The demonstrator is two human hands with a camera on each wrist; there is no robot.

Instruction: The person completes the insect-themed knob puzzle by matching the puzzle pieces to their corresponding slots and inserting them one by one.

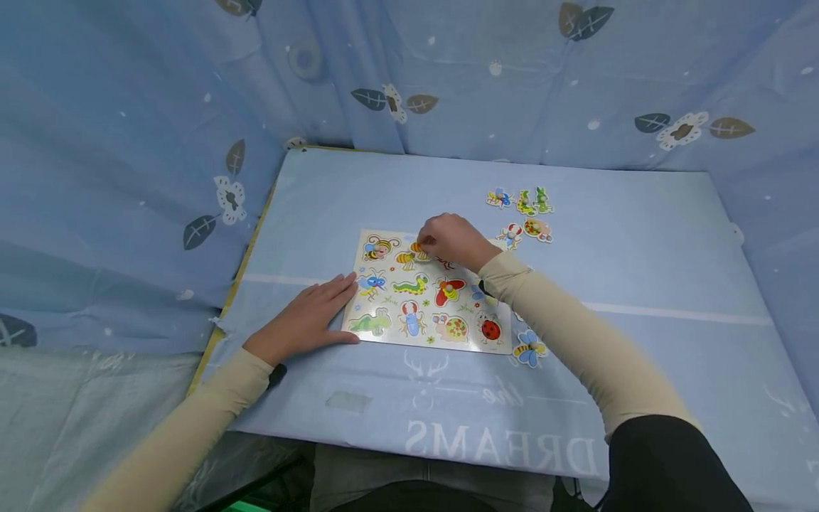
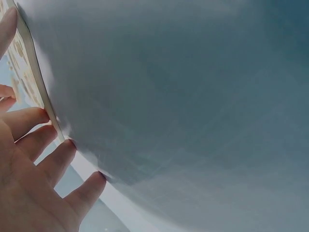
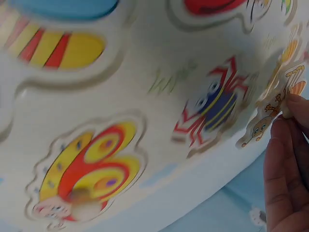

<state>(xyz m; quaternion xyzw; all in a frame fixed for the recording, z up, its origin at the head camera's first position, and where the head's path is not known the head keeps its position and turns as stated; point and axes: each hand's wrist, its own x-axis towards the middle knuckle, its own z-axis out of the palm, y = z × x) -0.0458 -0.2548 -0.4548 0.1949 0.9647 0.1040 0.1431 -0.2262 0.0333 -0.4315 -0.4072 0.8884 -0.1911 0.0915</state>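
Observation:
A white insect puzzle board (image 1: 422, 302) lies on the table, its recesses printed with coloured bugs. Against its left edge rests my left hand (image 1: 313, 316), fingers spread and thumb at the near corner. The left wrist view shows several fingertips (image 2: 63, 145) right at the board's rim. Over the board's far side, my right hand (image 1: 456, 242) pinches a yellow insect puzzle piece (image 3: 263, 125) with an orange striped body between thumb and fingers. The piece is tilted, close over a matching yellow picture. Beside it are a spider picture (image 3: 217, 104) and a butterfly picture (image 3: 96, 169).
Beyond the board lie loose pieces: a blue-winged insect (image 1: 499, 198), green bugs (image 1: 534, 202), a snail piece (image 1: 537, 229) and a red-and-white bug (image 1: 510, 235). A bee piece (image 1: 529, 348) sits off the near right corner. A patterned blue curtain (image 1: 486, 85) stands behind the table.

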